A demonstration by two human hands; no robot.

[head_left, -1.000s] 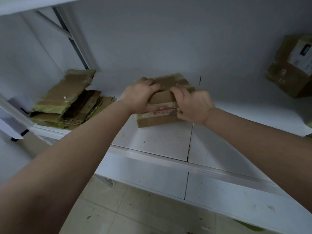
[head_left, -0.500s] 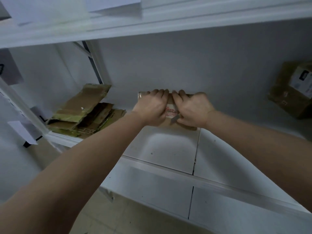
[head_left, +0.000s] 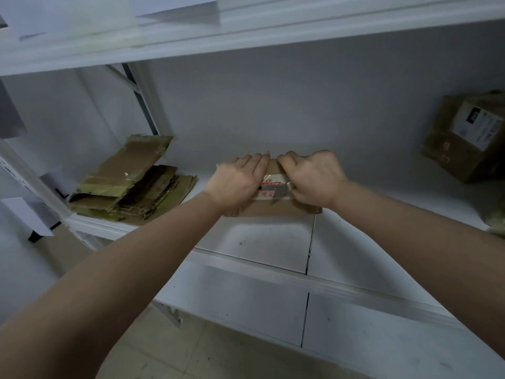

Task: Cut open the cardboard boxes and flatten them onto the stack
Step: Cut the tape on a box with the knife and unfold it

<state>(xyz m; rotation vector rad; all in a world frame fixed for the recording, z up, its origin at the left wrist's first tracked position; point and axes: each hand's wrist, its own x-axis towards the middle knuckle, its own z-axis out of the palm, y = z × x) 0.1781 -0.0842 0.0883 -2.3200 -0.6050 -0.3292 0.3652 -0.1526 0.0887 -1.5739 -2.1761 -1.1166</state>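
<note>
Hands: left (head_left: 237, 184) flat, pressing brown cardboard box (head_left: 273, 207); right (head_left: 314, 177) gripping grey blade (head_left: 280, 192).

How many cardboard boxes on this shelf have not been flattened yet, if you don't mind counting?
2: one box at the middle of the shelf under both hands, and one labelled box at the far right. The flattened stack sits left; more may lie beyond the right edge.

Open shelf (head_left: 267, 242) lies near my hands; flattened stack (head_left: 128, 187) blocks left, taped box (head_left: 464, 140) far right.
</note>
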